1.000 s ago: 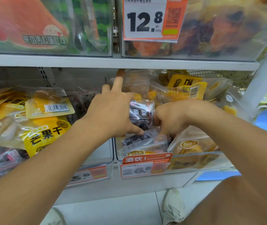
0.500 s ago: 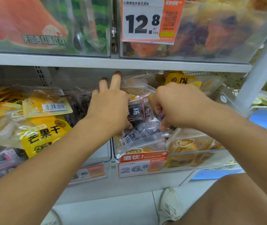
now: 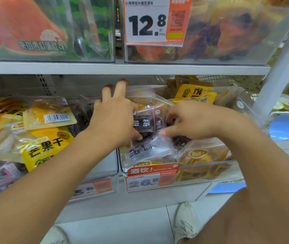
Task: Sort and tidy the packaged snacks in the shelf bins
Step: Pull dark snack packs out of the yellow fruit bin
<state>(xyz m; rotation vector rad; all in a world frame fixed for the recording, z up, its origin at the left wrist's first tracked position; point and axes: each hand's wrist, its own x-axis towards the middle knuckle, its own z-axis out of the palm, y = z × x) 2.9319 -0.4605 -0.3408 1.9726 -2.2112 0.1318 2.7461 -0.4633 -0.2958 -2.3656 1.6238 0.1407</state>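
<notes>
The dark bayberry packet (image 3: 148, 121) stands upright in the right-hand clear bin (image 3: 208, 170) on the lower shelf, held between both hands. The left hand (image 3: 113, 118) covers its left edge: the thumb is tucked under the packet's lower left corner while the index and middle fingers stretch straight up towards the shelf board (image 3: 122, 68) above. The right hand (image 3: 193, 120) is at the packet's right edge with its fingers curled in on the wrapper, the thumb pointing left along the lower edge. Just below, a second dark packet (image 3: 149, 148) with a clear wrapper lies tilted against the front of the bin, touching the held one, and a pouch of dried yellow fruit (image 3: 203, 155) leans beside it. More yellow packets (image 3: 195, 93) lie behind the hands, further back in the bin.

Compared with a second ago, both hands have risen and drawn together: the right hand, then low and fist-like beside the lower packet, now sits higher, level with the upright packet, and that packet stands straighter with its label facing out. The view has shifted slightly downward too.

In the left bin, dried mango bags (image 3: 41, 148) are heaped with a barcode-side-up pouch (image 3: 50, 115) on top. An orange price tag (image 3: 155, 21) reading 12.8 hangs on the upper bin.
</notes>
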